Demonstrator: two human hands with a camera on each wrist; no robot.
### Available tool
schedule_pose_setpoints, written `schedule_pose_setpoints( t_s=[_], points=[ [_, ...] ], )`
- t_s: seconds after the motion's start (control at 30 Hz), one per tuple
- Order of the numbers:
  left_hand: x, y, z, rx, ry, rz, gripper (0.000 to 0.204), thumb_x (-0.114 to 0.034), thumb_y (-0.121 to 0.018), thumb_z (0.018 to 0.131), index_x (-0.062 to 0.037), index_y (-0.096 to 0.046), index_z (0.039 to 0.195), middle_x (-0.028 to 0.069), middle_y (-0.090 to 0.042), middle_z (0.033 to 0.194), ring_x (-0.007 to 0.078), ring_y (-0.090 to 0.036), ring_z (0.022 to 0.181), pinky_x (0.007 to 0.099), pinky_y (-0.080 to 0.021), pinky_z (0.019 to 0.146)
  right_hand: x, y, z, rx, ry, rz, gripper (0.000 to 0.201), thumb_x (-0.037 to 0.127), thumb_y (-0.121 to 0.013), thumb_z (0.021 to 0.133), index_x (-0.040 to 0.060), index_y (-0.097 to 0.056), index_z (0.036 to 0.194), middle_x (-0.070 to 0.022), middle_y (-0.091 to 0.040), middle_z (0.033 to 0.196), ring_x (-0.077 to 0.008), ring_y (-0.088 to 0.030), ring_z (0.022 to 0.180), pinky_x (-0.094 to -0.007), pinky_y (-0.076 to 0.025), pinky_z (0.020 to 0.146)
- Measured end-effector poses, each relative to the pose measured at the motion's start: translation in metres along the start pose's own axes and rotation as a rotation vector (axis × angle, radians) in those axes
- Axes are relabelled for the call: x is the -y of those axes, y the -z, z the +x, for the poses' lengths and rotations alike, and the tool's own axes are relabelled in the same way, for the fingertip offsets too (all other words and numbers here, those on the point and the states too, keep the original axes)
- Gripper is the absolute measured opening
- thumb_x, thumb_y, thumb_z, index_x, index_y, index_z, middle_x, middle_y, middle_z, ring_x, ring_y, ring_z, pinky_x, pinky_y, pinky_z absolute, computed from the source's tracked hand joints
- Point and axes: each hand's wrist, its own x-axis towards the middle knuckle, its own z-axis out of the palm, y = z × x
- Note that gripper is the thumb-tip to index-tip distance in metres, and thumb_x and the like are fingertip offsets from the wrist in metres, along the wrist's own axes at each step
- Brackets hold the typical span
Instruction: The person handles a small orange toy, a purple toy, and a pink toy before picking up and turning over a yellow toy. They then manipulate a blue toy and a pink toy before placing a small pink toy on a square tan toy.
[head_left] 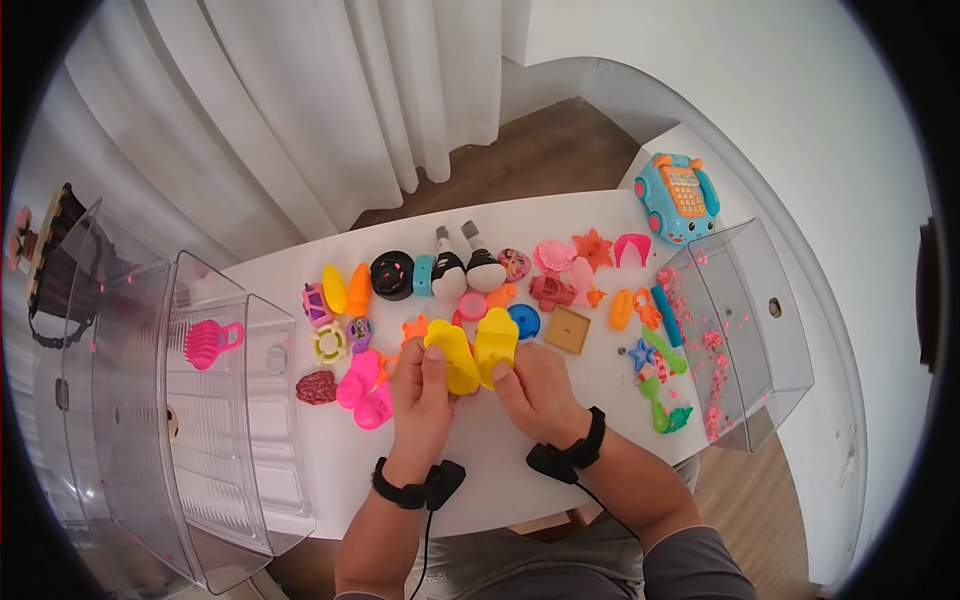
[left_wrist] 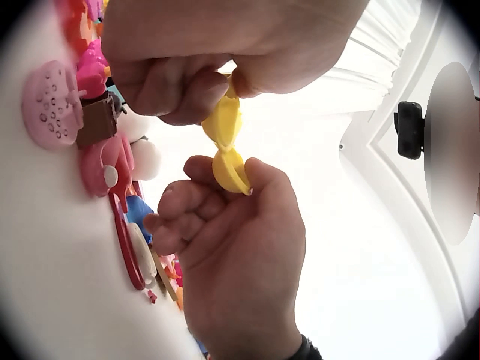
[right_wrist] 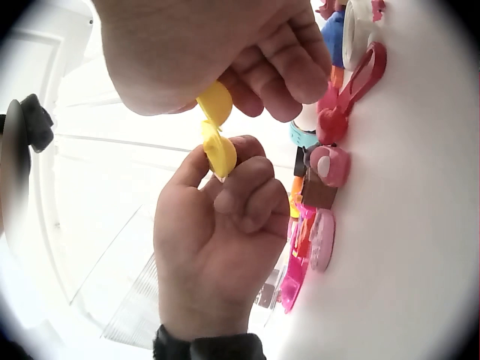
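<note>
Both hands hold up a yellow two-part toy mould (head_left: 452, 358) over the near middle of the white table (head_left: 480, 480). Its two shell-like halves are spread apart and meet at a narrow joint, seen in the left wrist view on the yellow mould (left_wrist: 223, 135). My left hand (head_left: 418, 392) pinches one half, thumb on top. With thumb and fingers, my right hand (head_left: 545, 395) pinches the other half. Below the hands in the right wrist view lie a pink perforated piece (right_wrist: 322, 238) and a brown block (right_wrist: 319, 191).
Toys cover the table's far half, including a black wheel-like ring (head_left: 392, 275), a blue round dish (head_left: 524, 321) and a tan square tray (head_left: 567, 330). Clear plastic bins stand left (head_left: 215, 500) and right (head_left: 780, 345). A toy telephone (head_left: 677, 198) sits at the back right.
</note>
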Motion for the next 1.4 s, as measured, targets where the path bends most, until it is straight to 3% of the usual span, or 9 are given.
schedule_pose_setpoints(
  t_s=[0.13,0.2,0.63,0.83,0.9,1.03,1.1,1.2,1.4],
  points=[
    [-0.009,-0.006,-0.001,0.014,-0.018,0.022,0.029,-0.037,-0.048,0.114,-0.009,-0.056,0.114,-0.0007,-0.065,0.089,0.0034,-0.058,0.066,0.0176,-0.041,0.054,0.002,0.0,0.0,0.043,-0.029,-0.018,0.018,0.022,-0.058,0.101,0.0057,-0.064,0.095,-0.0134,-0.063,0.075,-0.0386,-0.06,0.069,-0.048,-0.045,0.065],
    [-0.011,-0.005,-0.002,0.012,0.05,0.009,0.032,-0.04,-0.046,0.114,-0.009,-0.055,0.114,0.0007,-0.066,0.086,0.0032,-0.056,0.063,0.0181,-0.039,0.054,0.003,-0.001,0.001,0.004,-0.029,0.019,0.018,0.021,-0.059,0.101,0.0048,-0.063,0.095,-0.0145,-0.062,0.075,-0.039,-0.06,0.068,-0.0478,-0.045,0.064],
    [-0.002,-0.003,0.002,0.083,0.057,-0.169,0.025,-0.031,-0.044,0.113,-0.0072,-0.051,0.117,0.0062,-0.066,0.086,0.0084,-0.055,0.057,0.021,-0.041,0.053,0.005,0.0,0.001,-0.127,-0.132,0.045,0.015,0.014,-0.056,0.104,0.0038,-0.06,0.093,-0.0162,-0.057,0.071,-0.0387,-0.059,0.066,-0.0464,-0.044,0.06],
    [0.002,-0.002,0.003,0.122,0.039,-0.088,0.027,-0.033,-0.046,0.114,-0.0068,-0.05,0.118,0.0065,-0.065,0.087,0.0096,-0.058,0.058,0.0222,-0.043,0.053,0.001,0.0,0.001,-0.083,-0.062,0.105,0.017,0.016,-0.059,0.101,-0.0004,-0.06,0.107,-0.0182,-0.06,0.08,-0.0397,-0.06,0.07,-0.0461,-0.046,0.062],
    [-0.002,-0.001,0.003,0.124,0.017,-0.037,0.028,-0.034,-0.048,0.114,-0.0067,-0.05,0.118,0.0067,-0.065,0.088,0.0097,-0.059,0.058,0.0226,-0.045,0.053,0.006,0.003,0.001,0.001,-0.054,0.04,0.027,0.016,-0.061,0.099,-0.0035,-0.059,0.118,-0.0189,-0.062,0.091,-0.0387,-0.061,0.074,-0.0464,-0.048,0.065],
    [-0.004,-0.001,0.003,0.122,0.025,-0.064,0.028,-0.033,-0.052,0.113,-0.0064,-0.049,0.118,0.0067,-0.066,0.089,0.0098,-0.059,0.059,0.0226,-0.046,0.053,0.002,0.001,0.0,-0.016,0.033,-0.027,0.033,0.016,-0.062,0.097,-0.0054,-0.058,0.122,-0.019,-0.062,0.098,-0.0375,-0.062,0.077,-0.0461,-0.049,0.067],
    [-0.002,-0.001,0.004,0.132,0.0,-0.092,0.026,-0.029,-0.06,0.109,-0.0064,-0.05,0.117,0.0061,-0.066,0.09,0.0094,-0.06,0.06,0.0225,-0.047,0.054,0.003,0.003,0.002,0.001,0.054,-0.053,0.037,0.015,-0.062,0.096,-0.0057,-0.059,0.126,-0.0189,-0.062,0.103,-0.0376,-0.062,0.08,-0.0454,-0.049,0.068],
    [0.005,0.002,0.005,0.154,-0.01,-0.066,0.026,-0.022,-0.068,0.105,-0.0065,-0.051,0.117,0.0057,-0.067,0.093,0.0089,-0.061,0.062,0.0227,-0.048,0.055,0.012,0.005,0.006,-0.007,0.049,-0.03,0.028,0.013,-0.059,0.098,-0.0044,-0.062,0.119,-0.0192,-0.059,0.096,-0.0396,-0.061,0.079,-0.0444,-0.05,0.07],
    [0.002,0.0,0.003,0.143,-0.03,-0.073,0.028,-0.021,-0.073,0.102,-0.0053,-0.055,0.117,0.0059,-0.068,0.095,0.0104,-0.063,0.061,0.0238,-0.052,0.054,0.009,0.003,0.007,0.013,0.088,0.013,0.029,0.007,-0.058,0.098,-0.0028,-0.063,0.125,-0.0176,-0.063,0.101,-0.0381,-0.064,0.084,-0.0427,-0.053,0.073]
  ],
)
